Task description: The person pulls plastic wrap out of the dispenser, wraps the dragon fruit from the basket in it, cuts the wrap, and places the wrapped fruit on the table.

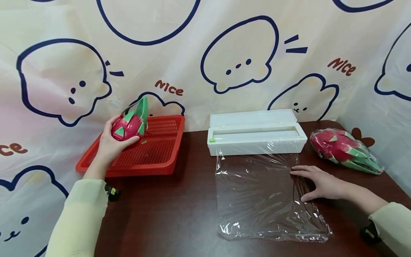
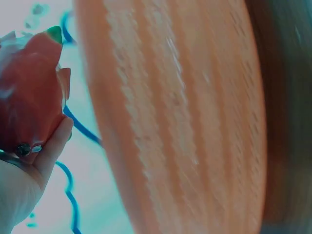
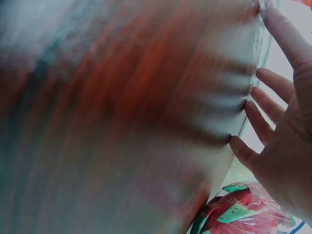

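Note:
Above the red basket (image 1: 160,167) at the left, my left hand (image 1: 110,142) grips a dragon fruit (image 1: 128,127), pink-red with green scales and a green tip. In the left wrist view, the same dragon fruit (image 2: 29,92) sits against the palm, thumb along its side. At the right, my right hand (image 1: 324,182) touches the right edge of a sheet of clear plastic wrap (image 1: 253,200) with spread fingertips. That sheet runs out over the table from a white wrap dispenser box (image 1: 257,147). The right wrist view shows the fingertips (image 3: 248,105) on the table surface.
A second dragon fruit (image 1: 343,146), wrapped in clear film, lies right of the dispenser. The dispenser's lid (image 1: 253,117) stands raised, and a small green slider (image 1: 212,140) sits at its left end. Behind the dark brown table (image 1: 160,214) hangs a printed cloth (image 1: 192,64).

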Available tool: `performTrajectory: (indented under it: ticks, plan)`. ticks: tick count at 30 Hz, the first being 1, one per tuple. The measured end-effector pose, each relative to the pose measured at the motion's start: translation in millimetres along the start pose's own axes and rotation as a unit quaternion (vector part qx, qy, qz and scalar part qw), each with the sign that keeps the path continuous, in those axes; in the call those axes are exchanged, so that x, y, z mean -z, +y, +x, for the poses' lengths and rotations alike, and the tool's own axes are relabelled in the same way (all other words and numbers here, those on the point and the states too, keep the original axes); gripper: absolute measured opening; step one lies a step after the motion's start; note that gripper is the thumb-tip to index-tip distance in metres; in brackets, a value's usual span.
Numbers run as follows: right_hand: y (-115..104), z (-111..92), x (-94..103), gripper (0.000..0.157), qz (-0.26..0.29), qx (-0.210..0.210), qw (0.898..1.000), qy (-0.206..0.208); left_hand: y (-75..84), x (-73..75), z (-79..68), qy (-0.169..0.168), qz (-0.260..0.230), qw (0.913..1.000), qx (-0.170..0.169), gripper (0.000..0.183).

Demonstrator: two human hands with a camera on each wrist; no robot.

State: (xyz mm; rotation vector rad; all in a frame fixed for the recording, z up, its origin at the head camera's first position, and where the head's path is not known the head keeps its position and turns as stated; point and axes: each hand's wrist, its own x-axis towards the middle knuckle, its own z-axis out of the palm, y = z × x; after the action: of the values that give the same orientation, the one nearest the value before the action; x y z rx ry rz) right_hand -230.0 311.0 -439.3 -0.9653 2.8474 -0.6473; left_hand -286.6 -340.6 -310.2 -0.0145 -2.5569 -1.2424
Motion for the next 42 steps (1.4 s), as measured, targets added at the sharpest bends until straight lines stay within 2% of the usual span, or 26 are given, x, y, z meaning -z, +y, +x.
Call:
performTrajectory:
  ticks: [4,7,13,16,21,27,30,34,37,42]
  plan:
    - [-1.5,0.4,0.4,0.084,0.009,-0.002,1.0,-0.003,22.6,-11.8,-11.8,0.004,-0.025,0.9991,-0.033,0.093]
    - [-2.8,0.7,1.1,0.084,0.013,-0.003,1.0,-0.004,38.2,-23.2,-19.5,-0.01,-0.041,0.9973,-0.061,0.092]
    - [-3.8,0.2,0.1,0.084,0.015,-0.005,1.0,-0.005,64.8,-49.3,-30.6,-0.065,-0.061,0.9882,-0.124,0.091]
    - [-4.0,-0.6,-1.0,0.084,0.014,-0.007,1.0,-0.004,75.3,-63.4,-34.1,-0.103,-0.077,0.9812,-0.144,0.09]
    - [-5.2,-1.6,-3.7,0.085,0.015,-0.008,1.0,-0.009,84.9,-86.7,-37.4,-0.154,-0.098,0.9691,-0.166,0.09]
    - [-6.3,-2.8,-6.1,0.085,0.015,-0.009,1.0,-0.017,94.6,-113.6,-45.7,-0.195,-0.095,0.9587,-0.184,0.089]
    - [-5.8,-2.1,-6.2,0.085,0.014,-0.008,1.0,-0.018,109.9,-123.5,-53.4,-0.215,-0.088,0.9549,-0.185,0.088]
    - [-5.7,-1.5,-4.3,0.085,0.017,-0.011,1.0,-0.02,118.9,-141.9,-55.7,-0.238,-0.09,0.9468,-0.197,0.09]
    - [-5.3,-1.2,-1.6,0.084,0.017,-0.015,1.0,-0.018,117.4,-160.3,-50.3,-0.249,-0.088,0.9364,-0.231,0.092]
    - [-3.8,0.8,1.5,0.084,0.017,-0.019,1.0,-0.015,126.2,-185.3,-49.0,-0.268,-0.07,0.9208,-0.275,0.093]
